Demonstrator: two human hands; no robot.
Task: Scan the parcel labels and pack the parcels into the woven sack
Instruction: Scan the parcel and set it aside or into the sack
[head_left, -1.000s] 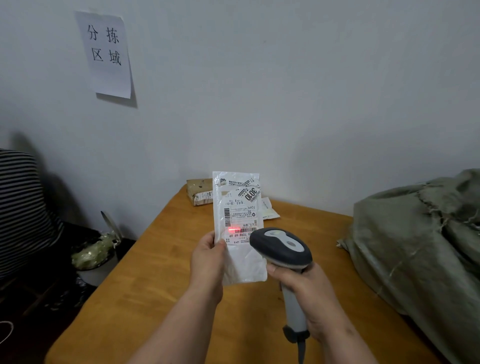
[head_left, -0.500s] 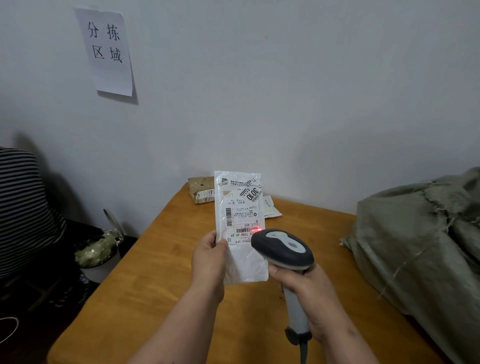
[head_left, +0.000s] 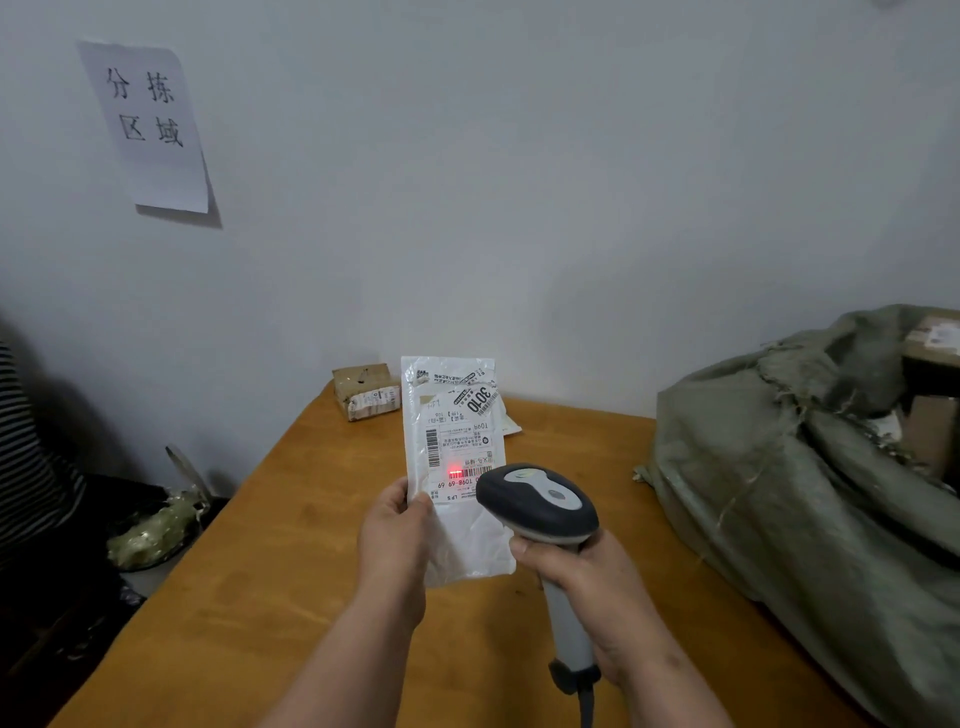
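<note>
A: Where's the flat white plastic mailer bag (head_left: 457, 467)?

B: Upright above the orange-brown wooden table (head_left: 291, 571), its printed shipping label (head_left: 460, 441) facing the camera and reading upside down. The left hand (head_left: 397, 540) pinches its lower left edge, thumb on the front, fingers behind, forearm reaching in from the bottom of the view.

A: And the other hand?

B: The right hand (head_left: 592, 592) is wrapped round the pale grip of the grey and dark handheld barcode scanner (head_left: 540, 506), index finger curled under the head. The head points at the label, just in front of the bag's lower right part.

A: Any change from half a second ago?

B: The red scan spot (head_left: 455, 474) sits on the left end of the lower barcode now; before, it was at the right end, beside the scanner head. 1 second ago it was on the left again. Both hands have kept their grips.

A: What's around them?

B: 1 small brown taped cardboard parcel (head_left: 366, 391) at the table's far corner against the white wall (head_left: 519, 182), with a flat pale packet (head_left: 511, 423) showing behind the bag. The big grey-green woven sack (head_left: 789, 493) slumps on the table's right side, its mouth open with a brown carton (head_left: 932, 343) inside. A white paper sign (head_left: 145, 124) with 4 black characters hangs on the wall, upper left.
</note>
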